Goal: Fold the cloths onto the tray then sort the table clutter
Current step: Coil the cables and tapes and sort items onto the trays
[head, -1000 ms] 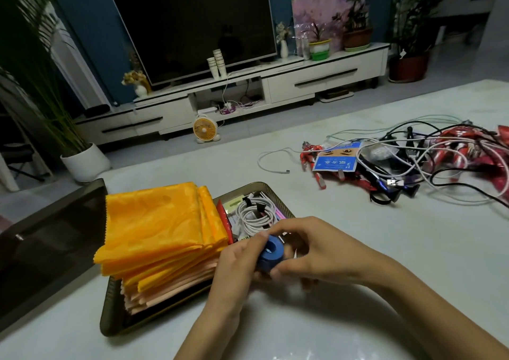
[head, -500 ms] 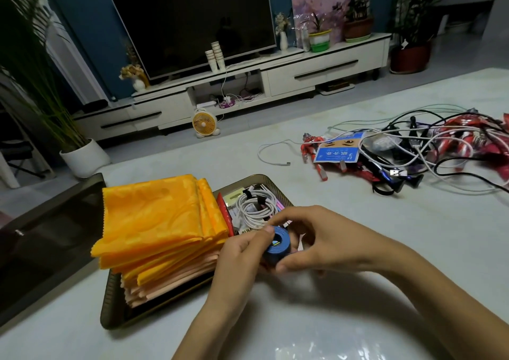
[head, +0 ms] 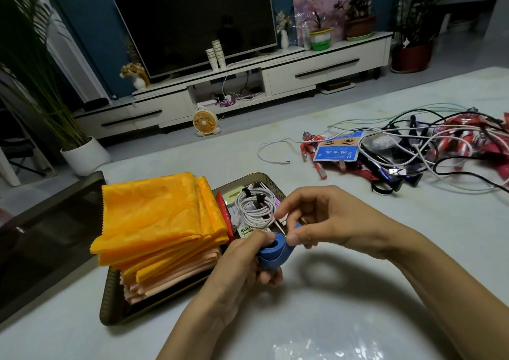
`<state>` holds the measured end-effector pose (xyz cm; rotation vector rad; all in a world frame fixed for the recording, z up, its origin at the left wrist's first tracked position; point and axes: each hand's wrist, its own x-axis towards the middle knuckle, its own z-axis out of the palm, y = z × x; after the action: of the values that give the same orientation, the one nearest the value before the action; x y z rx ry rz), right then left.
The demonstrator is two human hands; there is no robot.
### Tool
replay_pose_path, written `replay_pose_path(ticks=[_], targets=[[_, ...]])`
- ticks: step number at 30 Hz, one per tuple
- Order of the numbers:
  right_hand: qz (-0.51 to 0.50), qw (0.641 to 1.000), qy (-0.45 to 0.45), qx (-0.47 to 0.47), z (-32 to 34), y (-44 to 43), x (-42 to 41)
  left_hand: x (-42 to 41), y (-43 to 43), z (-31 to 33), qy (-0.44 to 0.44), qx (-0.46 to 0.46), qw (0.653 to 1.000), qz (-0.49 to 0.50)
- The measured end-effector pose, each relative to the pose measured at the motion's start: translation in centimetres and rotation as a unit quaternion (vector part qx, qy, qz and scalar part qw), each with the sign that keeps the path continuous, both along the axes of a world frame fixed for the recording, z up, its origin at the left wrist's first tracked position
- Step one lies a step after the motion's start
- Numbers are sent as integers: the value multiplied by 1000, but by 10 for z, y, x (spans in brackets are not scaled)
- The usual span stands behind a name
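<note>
A stack of folded orange and peach cloths (head: 159, 222) lies on the dark tray (head: 110, 302), filling its left part. Beside the stack, in the tray's right part, sit a coiled white cable (head: 254, 206) and small packets. Just in front of the tray's right corner my left hand (head: 242, 271) grips a blue roll of tape (head: 271, 255). My right hand (head: 319, 222) pinches the roll's loose end between thumb and forefinger.
A tangle of white and black cables (head: 429, 153), red toy figures (head: 311, 144) and a blue packet (head: 337, 150) lies on the white table at the right. A dark screen-like panel (head: 41, 244) lies left of the tray. A TV stand is behind.
Both hands have turned the blue roll, and my right fingers now pinch its loose end on the right side. The view has shifted slightly nearer.
</note>
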<state>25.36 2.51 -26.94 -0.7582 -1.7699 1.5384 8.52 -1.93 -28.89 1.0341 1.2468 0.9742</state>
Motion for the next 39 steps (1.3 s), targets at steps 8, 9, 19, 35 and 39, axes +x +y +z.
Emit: replay_pose_path(ticks=[8, 9, 19, 35, 39], targets=[[-43, 997, 55, -26, -7, 0, -5, 2, 1, -4, -10, 52, 998, 27], [-61, 996, 62, -36, -7, 0, -5, 3, 1, -4, -10, 57, 998, 33], [-46, 998, 2, 33, -2, -7, -9, 8, 5, -11, 34, 94, 990, 95], [-144, 980, -105, 91, -13, 7, -7, 20, -1, -19, -19, -29, 997, 74], [-248, 960, -72, 105, -27, 12, -19, 30, -8, -26, 14, -30, 996, 87]])
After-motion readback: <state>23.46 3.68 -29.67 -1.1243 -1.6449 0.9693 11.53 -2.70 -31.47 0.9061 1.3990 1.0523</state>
